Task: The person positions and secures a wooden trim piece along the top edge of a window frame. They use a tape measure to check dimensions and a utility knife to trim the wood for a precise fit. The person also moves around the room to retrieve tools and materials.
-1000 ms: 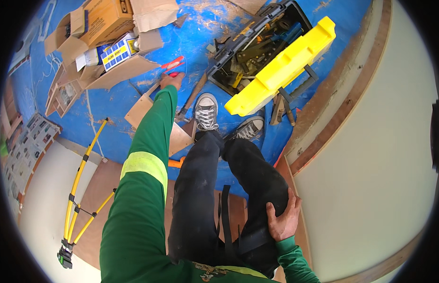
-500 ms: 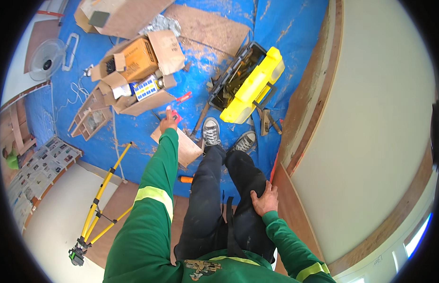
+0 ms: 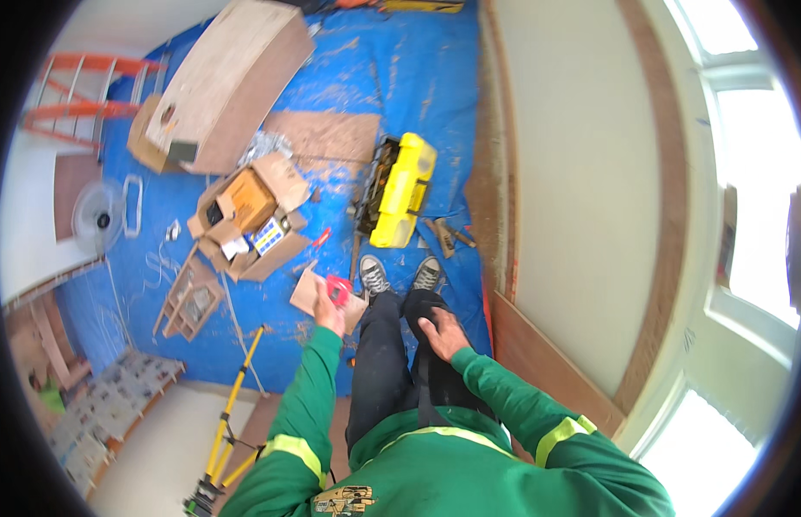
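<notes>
My left hand (image 3: pixel 329 314) is closed round a small red tool (image 3: pixel 338 289) whose kind I cannot make out, raised over a light plywood offcut (image 3: pixel 304 293) on the blue tarp. My right hand (image 3: pixel 443 336) rests on my right thigh with its fingers apart, holding nothing. Past my shoes lies a black and yellow toolbox (image 3: pixel 405 187), with hand tools (image 3: pixel 447 239) to its right. An open cardboard box (image 3: pixel 286 250) of smaller boxes stands left of it, and a separate red item (image 3: pixel 322 237) lies on the tarp near that box.
A yellow tripod (image 3: pixel 235 390) is at lower left, near a wooden tray (image 3: pixel 192 297). Farther off are a fan (image 3: pixel 102 220), an orange ladder (image 3: pixel 90 109) and a big plywood box (image 3: pixel 237 95). A wall with wood strips (image 3: pixel 590 215) and windows runs along my right.
The view has swung up and back, showing more of the room and windows. My left hand has come back toward me with the red tool. My right hand stays on my leg.
</notes>
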`<control>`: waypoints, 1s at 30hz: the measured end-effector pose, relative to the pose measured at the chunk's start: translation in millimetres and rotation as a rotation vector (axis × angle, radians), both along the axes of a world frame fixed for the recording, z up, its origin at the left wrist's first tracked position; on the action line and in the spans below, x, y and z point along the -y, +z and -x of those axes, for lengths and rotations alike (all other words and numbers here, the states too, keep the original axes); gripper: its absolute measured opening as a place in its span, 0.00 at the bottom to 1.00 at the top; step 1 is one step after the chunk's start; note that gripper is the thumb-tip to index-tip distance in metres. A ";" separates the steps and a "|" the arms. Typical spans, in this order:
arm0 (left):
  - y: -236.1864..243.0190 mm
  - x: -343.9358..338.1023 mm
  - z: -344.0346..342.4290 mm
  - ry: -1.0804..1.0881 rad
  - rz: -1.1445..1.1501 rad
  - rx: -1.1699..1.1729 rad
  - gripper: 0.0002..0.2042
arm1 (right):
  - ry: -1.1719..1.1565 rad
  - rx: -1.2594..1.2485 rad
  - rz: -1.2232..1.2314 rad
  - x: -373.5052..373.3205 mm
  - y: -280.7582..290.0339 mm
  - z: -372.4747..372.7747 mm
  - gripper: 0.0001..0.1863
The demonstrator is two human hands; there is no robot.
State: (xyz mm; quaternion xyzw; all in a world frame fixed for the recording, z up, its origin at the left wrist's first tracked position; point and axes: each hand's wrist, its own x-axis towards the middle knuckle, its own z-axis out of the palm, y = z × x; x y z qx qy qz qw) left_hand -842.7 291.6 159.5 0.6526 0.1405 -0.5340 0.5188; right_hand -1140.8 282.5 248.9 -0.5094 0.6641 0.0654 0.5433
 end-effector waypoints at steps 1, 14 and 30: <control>28.0 -2.5 30.8 -0.075 0.111 -0.044 0.26 | -0.143 0.137 -0.063 4.9 12.1 -5.4 0.44; 211.2 21.2 154.4 -1.186 0.145 -0.594 0.30 | -0.035 0.041 0.084 17.6 143.1 95.8 0.32; 210.4 56.7 202.6 -1.777 0.207 -0.468 0.18 | -0.077 0.428 0.026 -24.7 162.8 122.6 0.39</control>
